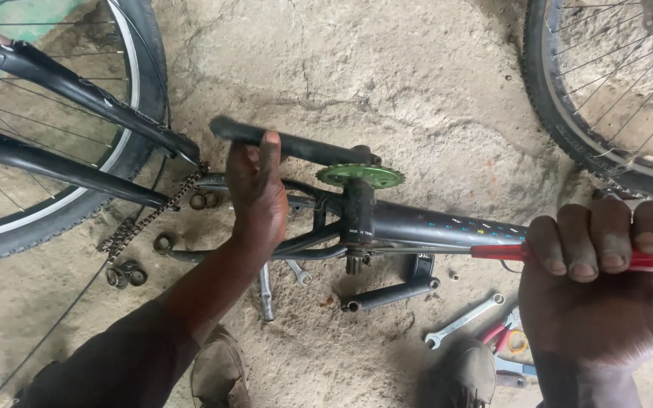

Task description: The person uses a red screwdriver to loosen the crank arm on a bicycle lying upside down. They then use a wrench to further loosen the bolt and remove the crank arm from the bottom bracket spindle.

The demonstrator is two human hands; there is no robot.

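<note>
From the head view, I see my left hand [257,195] wrapped tight around the black crank arm [292,143], just beside the green chainring [360,176] on the dark bicycle frame [432,224] lying on the concrete floor [387,83]. My right hand [606,279] is clenched on a red-handled tool [504,251] whose shaft touches the frame. A loose chain [145,219] hangs left; spanners [462,320] lie near my shoes.
</note>
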